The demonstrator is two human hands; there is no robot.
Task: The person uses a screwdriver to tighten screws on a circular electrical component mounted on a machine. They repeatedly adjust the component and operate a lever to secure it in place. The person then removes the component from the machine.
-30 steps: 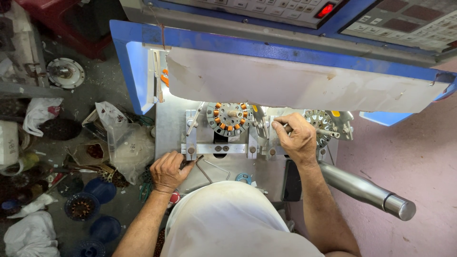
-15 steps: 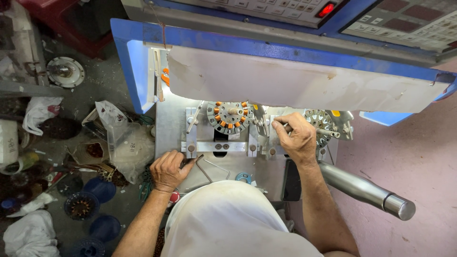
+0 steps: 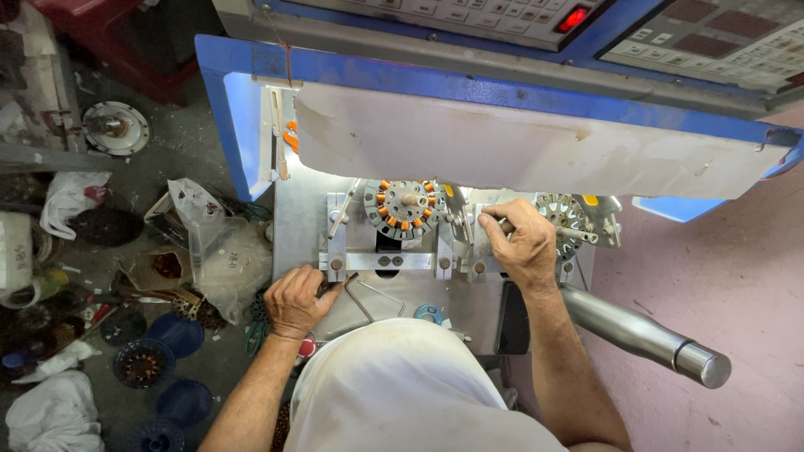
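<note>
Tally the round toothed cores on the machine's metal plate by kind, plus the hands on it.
Core with orange windings: 1
Bare metal core: 1
Hands, left and right: 2
Total: 4

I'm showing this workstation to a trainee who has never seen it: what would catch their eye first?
Probably the round stator ringed with orange copper coils, lit brightly at the middle of the metal machine bed. Next, the right hand gripping a part beside a second, bare metal stator, while the left hand rests on the bed's near edge. The cluttered floor on the left, with blue round parts, stands out too.
</note>
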